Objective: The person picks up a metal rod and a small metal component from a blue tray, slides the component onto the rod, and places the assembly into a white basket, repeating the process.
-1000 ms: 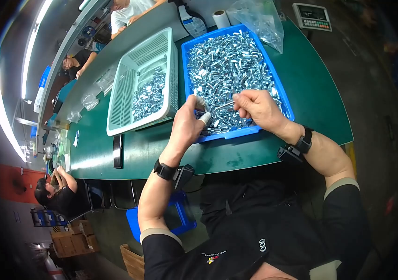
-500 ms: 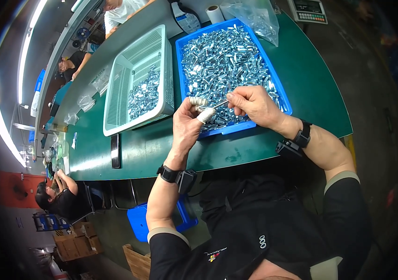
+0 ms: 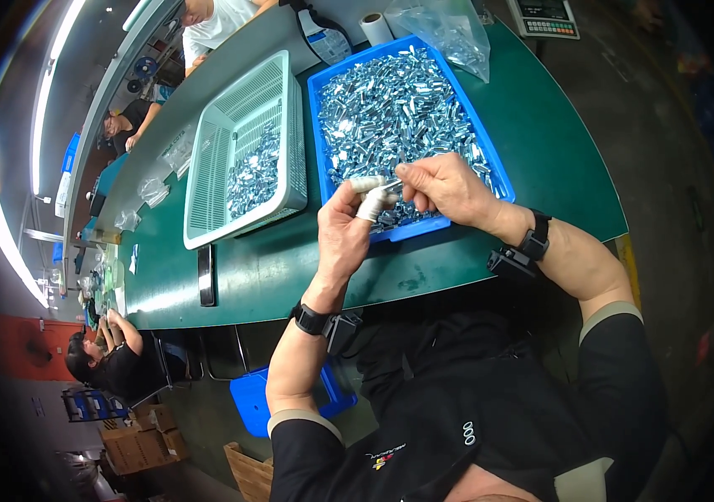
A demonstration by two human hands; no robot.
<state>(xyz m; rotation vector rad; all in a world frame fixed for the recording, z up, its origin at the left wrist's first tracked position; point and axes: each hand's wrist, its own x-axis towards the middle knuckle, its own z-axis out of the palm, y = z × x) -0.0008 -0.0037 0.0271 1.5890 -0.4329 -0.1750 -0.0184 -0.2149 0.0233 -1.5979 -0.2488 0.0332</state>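
My left hand [image 3: 344, 234], its thumb and forefinger wrapped in white tape, pinches a small metal piece that is mostly hidden between the fingertips. Close beside it, my right hand [image 3: 455, 192] is closed on a thin metal rod [image 3: 392, 184], whose end meets the left fingertips. Both hands are over the near part of a blue tray [image 3: 424, 227], heaped with small shiny metal pieces [image 3: 395, 105]. Left of the tray stands a pale green slotted basket [image 3: 297, 155], tilted, with fewer metal pieces [image 3: 255, 171] gathered along its right side.
A dark phone [image 3: 207, 276] lies near the green table's [image 3: 315, 303] front edge. Behind the tray are a dark bottle [image 3: 323, 38], a white roll [image 3: 375, 28] and a clear bag [image 3: 457, 38]. A digital scale [image 3: 544, 17] is at far right. Other people sit at left.
The left fingertips and the right hand have come closer together, so less of the rod shows between them. The whole view has shifted slightly.
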